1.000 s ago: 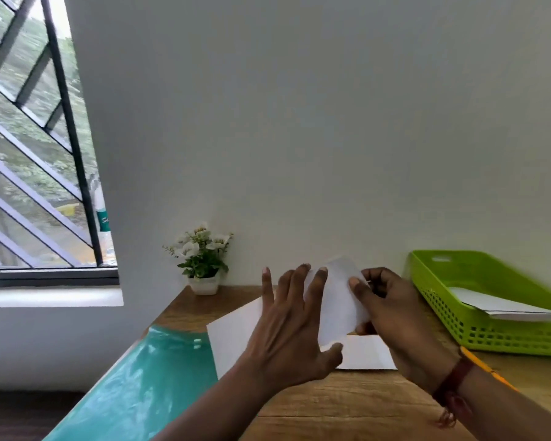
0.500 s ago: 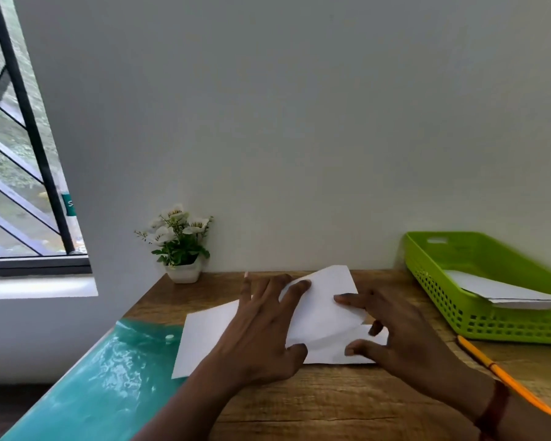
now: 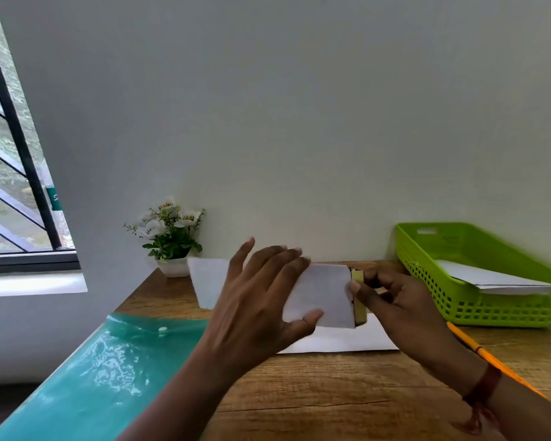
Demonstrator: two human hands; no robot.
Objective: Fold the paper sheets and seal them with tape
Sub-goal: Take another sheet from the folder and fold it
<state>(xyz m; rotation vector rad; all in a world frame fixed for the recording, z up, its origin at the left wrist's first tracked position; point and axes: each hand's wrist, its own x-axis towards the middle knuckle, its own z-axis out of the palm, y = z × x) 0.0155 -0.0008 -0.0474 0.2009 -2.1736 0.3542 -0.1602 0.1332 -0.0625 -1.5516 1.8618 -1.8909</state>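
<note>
A folded white paper (image 3: 322,294) is raised a little above the wooden table. My left hand (image 3: 258,300) holds it, thumb on the lower front and fingers over its top left. At the paper's right edge stands a yellowish-brown tape roll (image 3: 359,300). My right hand (image 3: 398,307) grips the roll, with its thumb tip against the paper's edge. Flat white sheets (image 3: 341,340) lie on the table under both hands, partly hidden by them.
A green basket (image 3: 427,272) with white paper inside stands at the right by the wall. A yellow pencil (image 3: 490,361) lies in front of it. A teal plastic folder (image 3: 109,361) covers the table's left side. A small potted flower (image 3: 172,240) sits at the back.
Both hands were pressing the paper flat on the table. Now the folded paper is lifted in my left hand and my right hand holds a tape roll at its edge.
</note>
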